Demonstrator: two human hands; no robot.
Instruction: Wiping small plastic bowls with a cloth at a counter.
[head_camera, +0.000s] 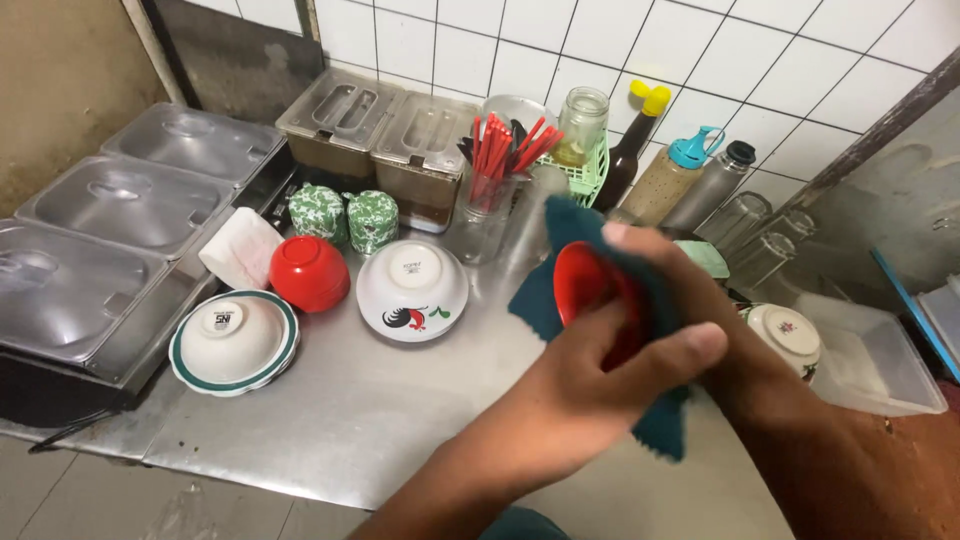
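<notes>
while both hands (640, 340) clench a red bowl (585, 285) in a teal cloth (570, 235), it might slip onto the rooster bowl (412, 290) left of it.

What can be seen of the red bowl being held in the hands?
The red bowl is small, glossy and plastic-looking, tipped on its side with its rim toward the left. A dark teal cloth wraps around its back and hangs below. The left hand grips it from in front, thumb across its right side; the right hand presses the cloth on from behind. It is held above the steel counter, touching nothing else.
</notes>
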